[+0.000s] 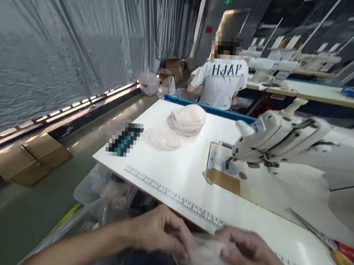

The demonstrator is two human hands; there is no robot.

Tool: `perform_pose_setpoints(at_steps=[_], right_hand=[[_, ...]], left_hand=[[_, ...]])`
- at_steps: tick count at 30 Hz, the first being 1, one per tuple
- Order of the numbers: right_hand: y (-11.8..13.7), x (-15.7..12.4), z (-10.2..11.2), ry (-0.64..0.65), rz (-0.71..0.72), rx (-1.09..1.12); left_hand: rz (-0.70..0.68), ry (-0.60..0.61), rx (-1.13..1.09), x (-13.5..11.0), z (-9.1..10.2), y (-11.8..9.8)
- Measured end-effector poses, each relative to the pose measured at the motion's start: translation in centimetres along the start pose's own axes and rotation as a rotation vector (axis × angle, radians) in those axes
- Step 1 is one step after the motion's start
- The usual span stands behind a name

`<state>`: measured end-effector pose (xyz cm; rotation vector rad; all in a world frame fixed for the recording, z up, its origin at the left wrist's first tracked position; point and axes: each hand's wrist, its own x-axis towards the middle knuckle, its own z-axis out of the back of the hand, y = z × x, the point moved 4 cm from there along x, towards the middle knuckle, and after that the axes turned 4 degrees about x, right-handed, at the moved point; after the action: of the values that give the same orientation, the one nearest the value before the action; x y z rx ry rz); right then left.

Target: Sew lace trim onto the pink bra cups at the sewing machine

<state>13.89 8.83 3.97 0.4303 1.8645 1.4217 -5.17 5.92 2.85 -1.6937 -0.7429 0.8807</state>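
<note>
My left hand and my right hand meet at the near edge of the white sewing table. Both have their fingers closed on a pale pink piece of fabric held between them, blurred by motion. A stack of similar pink fabric pieces lies at the far side of the table, and a flatter pink piece lies beside it. The white sewing machine stands to the right of my hands, further back.
A printed ruler runs along the table's near edge. Scissors with red handles lie at the right. A plastic bag sits below the table's left corner. A cardboard box lies on the floor. A person in a white shirt sits ahead.
</note>
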Motion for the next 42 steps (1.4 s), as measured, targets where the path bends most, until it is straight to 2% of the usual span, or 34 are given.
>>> perform_pose_setpoints(at_steps=[3, 6, 11, 18, 24, 33, 38, 42], right_hand=[[-0.2, 1.0, -0.8, 0.037, -0.095, 0.247], [-1.0, 1.4, -1.6, 0.035, -0.133, 0.37], [-1.8, 1.2, -2.0, -0.014, -0.162, 0.407], [-2.8, 1.0, -2.7, -0.004, -0.176, 0.386], [-4.2, 0.2, -3.4, -0.012, -0.242, 0.476], [-5.8, -0.1, -4.3, -0.023, -0.262, 0.522], [-5.9, -0.2, -4.3, -0.019, -0.243, 0.432], [-6.0, -0.2, -4.6, 0.039, -0.231, 0.349]], left_hand=[[0.205, -0.005, -0.207, -0.3, 0.9, 1.1], [0.268, 0.0, -0.277, -0.6, 1.2, 2.2], [0.226, -0.006, -0.323, -0.8, 1.1, 3.2], [0.181, 0.055, -0.26, -1.1, 1.2, 3.7], [0.233, 0.074, -0.245, -1.5, 1.0, 4.5], [0.311, 0.224, -0.199, -1.8, 0.9, 5.5], [0.329, 0.225, -0.161, -2.1, 1.2, 5.8], [0.313, 0.252, -0.145, -2.2, 1.1, 6.0]])
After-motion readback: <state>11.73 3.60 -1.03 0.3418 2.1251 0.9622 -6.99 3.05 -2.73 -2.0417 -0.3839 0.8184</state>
